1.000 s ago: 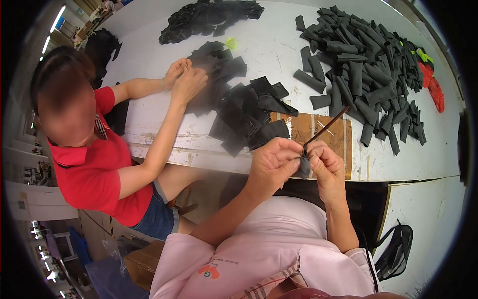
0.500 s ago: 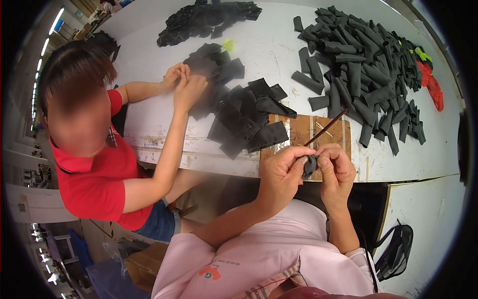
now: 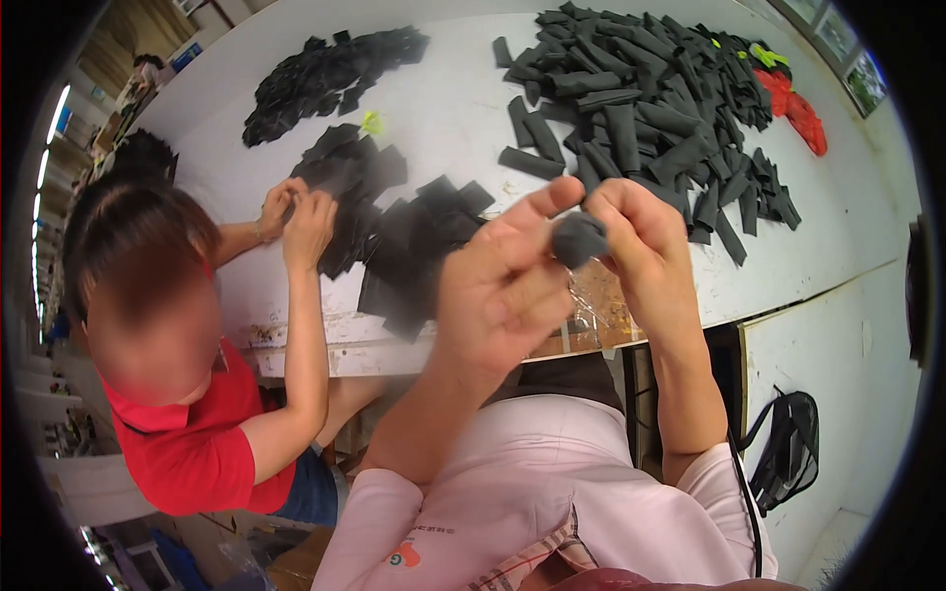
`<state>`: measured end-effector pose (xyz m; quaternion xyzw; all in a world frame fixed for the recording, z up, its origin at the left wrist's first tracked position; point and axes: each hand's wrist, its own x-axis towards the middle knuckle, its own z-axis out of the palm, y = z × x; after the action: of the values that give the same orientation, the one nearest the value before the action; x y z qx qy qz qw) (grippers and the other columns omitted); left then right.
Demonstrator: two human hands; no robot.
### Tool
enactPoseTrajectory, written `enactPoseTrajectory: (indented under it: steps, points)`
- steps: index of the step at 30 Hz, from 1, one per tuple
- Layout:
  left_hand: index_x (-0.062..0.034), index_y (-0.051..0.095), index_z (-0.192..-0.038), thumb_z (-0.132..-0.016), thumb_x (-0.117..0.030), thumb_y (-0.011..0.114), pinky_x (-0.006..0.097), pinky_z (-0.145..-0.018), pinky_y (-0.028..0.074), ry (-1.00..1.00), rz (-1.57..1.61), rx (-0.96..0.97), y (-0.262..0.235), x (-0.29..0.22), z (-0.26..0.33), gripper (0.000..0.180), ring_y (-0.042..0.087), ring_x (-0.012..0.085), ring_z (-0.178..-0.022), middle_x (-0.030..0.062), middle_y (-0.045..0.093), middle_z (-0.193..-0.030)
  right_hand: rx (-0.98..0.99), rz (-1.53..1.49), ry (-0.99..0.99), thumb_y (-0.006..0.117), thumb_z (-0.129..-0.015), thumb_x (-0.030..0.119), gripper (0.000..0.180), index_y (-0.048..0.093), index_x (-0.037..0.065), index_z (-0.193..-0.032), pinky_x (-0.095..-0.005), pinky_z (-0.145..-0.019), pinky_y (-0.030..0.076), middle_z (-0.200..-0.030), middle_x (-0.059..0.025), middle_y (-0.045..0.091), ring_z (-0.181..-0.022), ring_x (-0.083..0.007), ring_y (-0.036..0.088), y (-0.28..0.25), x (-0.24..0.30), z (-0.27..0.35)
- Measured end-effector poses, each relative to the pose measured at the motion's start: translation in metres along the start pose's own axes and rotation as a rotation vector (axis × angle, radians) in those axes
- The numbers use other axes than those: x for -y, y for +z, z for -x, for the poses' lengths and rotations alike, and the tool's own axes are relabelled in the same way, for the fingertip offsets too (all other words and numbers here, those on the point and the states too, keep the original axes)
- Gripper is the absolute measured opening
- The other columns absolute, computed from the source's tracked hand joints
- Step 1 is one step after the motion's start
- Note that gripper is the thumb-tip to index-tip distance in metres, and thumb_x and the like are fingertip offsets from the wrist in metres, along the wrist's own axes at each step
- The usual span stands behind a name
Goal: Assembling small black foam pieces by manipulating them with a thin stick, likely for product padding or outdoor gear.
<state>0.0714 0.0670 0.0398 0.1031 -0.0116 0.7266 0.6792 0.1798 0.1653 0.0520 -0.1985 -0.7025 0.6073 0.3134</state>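
In front of my chest, above the table edge, a small dark grey fabric piece looks bunched and rounded. My right hand pinches it between thumb and curled fingers. Beside it on the left is my left hand, its thumb raised apart and the other fingers loosely bent, slightly smeared by motion. Whether its fingertips touch the fabric is hard to make out. Beyond my hands lies a big heap of dark grey fabric tubes. Flat dark fabric pieces are spread to the left of my hands.
A person in a red top sits at my left with both hands at a dark fabric pile. Another dark pile lies farther back. A brown board rests at the table's near edge. A red bag is at far right; a black bag hangs lower right.
Both hands have risen from the table edge with the fabric piece. My left fingers have spread away from it. The thin brown stick seen before no longer shows. The view has shifted right.
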Motion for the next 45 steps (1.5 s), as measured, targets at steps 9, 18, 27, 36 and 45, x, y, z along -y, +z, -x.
enactPoseTrajectory:
  steps: [9, 18, 27, 36, 45]
  points:
    - [-0.0006, 0.051, -0.103, -0.085, -0.004, 0.038, 0.017, -0.034, 0.023, -0.014, 0.042, -0.195, -0.056, -0.004, -0.014, 0.022, 0.029, 0.0033, -0.035, 0.0099, 0.058, -0.08, 0.11, -0.41, 0.351, 0.053, -0.083, 0.023, 0.022, 0.05, 0.007, -0.068, -0.0172, -0.041, 0.026, -0.056, 0.0035, 0.041, -0.047, -0.0031, 0.032, -0.011, -0.061, -0.004]
    - [0.0028, 0.052, -0.095, -0.085, -0.003, 0.04, 0.016, -0.033, 0.023, 0.013, 0.289, -0.303, -0.034, -0.017, -0.029, 0.017, 0.029, 0.0014, -0.034, 0.0018, 0.051, -0.061, 0.238, -0.363, 0.299, 0.053, -0.083, 0.023, 0.025, 0.051, 0.005, -0.066, -0.0177, -0.042, 0.027, -0.054, 0.003, 0.041, -0.047, -0.004, 0.034, -0.014, -0.041, -0.031]
    - [0.0004, 0.053, -0.101, -0.086, -0.005, 0.04, 0.016, -0.033, 0.022, -0.022, 0.209, -0.389, -0.065, -0.004, -0.014, 0.02, 0.029, 0.0014, -0.034, 0.0032, 0.055, -0.068, 0.196, -0.366, 0.379, 0.053, -0.083, 0.022, 0.023, 0.05, 0.004, -0.069, -0.0177, -0.044, 0.03, -0.056, 0.0025, 0.043, -0.048, -0.0041, 0.036, -0.015, -0.066, -0.018]
    - [0.0023, 0.052, -0.093, -0.082, -0.001, 0.042, 0.016, -0.031, 0.023, 0.026, 0.263, -0.385, -0.094, 0.001, -0.003, 0.015, 0.034, 0.0029, -0.035, 0.0065, 0.058, -0.074, 0.332, -0.435, 0.401, 0.055, -0.082, 0.027, 0.027, 0.051, 0.003, -0.069, -0.0175, -0.043, 0.029, -0.057, 0.0023, 0.043, -0.049, -0.0047, 0.036, -0.014, -0.096, -0.011]
    - [-0.0014, 0.046, -0.101, -0.079, 0.0, 0.046, 0.017, -0.032, 0.024, 0.153, -0.249, -0.273, -0.028, 0.017, -0.004, 0.022, 0.032, 0.0027, -0.037, 0.0106, 0.058, -0.079, 0.345, -0.444, 0.185, 0.054, -0.083, 0.025, 0.024, 0.051, 0.005, -0.07, -0.0182, -0.044, 0.031, -0.056, 0.0019, 0.043, -0.049, -0.005, 0.038, -0.02, -0.067, -0.022]
